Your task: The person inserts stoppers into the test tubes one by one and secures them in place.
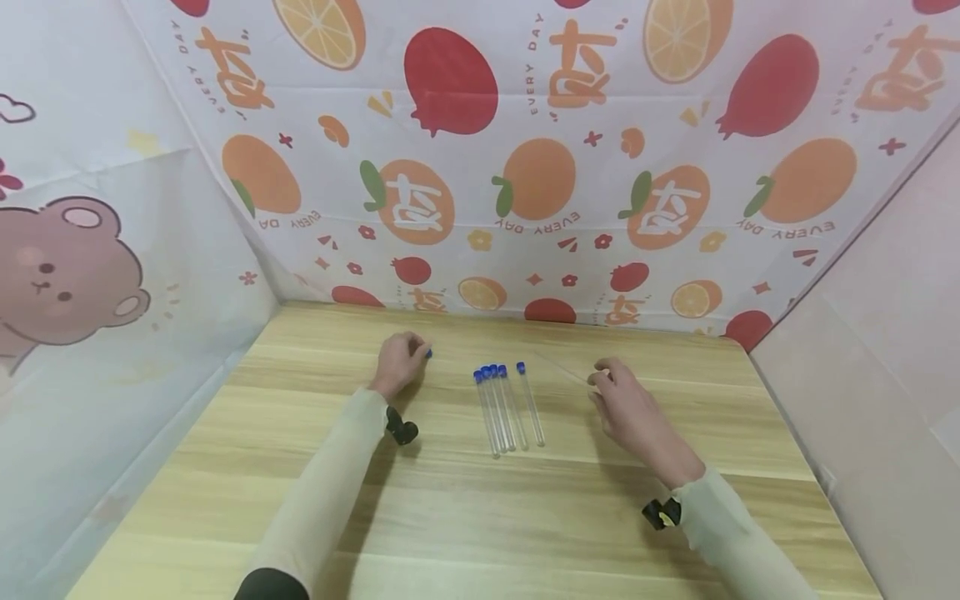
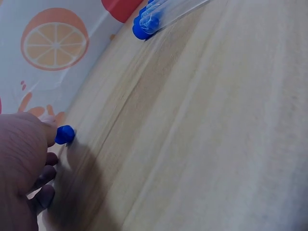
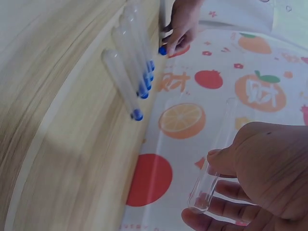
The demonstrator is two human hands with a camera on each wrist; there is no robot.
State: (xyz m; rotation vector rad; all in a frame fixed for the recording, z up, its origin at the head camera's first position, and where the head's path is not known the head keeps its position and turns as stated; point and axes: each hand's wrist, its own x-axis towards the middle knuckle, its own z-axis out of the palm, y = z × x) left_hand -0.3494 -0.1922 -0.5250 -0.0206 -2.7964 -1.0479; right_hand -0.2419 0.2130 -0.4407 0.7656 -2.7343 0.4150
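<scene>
Several clear test tubes with blue caps [image 1: 504,407] lie side by side on the wooden table [image 1: 465,517]; they also show in the right wrist view [image 3: 129,79] and partly in the left wrist view [image 2: 159,17]. My left hand [image 1: 401,360] pinches a loose blue cap [image 2: 64,134] at its fingertips, left of the tubes. My right hand [image 1: 626,400] holds an uncapped clear tube [image 3: 215,159] between thumb and fingers, right of the row; the tube slants up off the table [image 1: 562,369].
Fruit-printed cloth [image 1: 525,167] walls the table at the back, a bear-printed sheet [image 1: 90,275] on the left, a plain panel [image 1: 885,333] on the right. Bare wood [image 1: 480,533] lies toward the front.
</scene>
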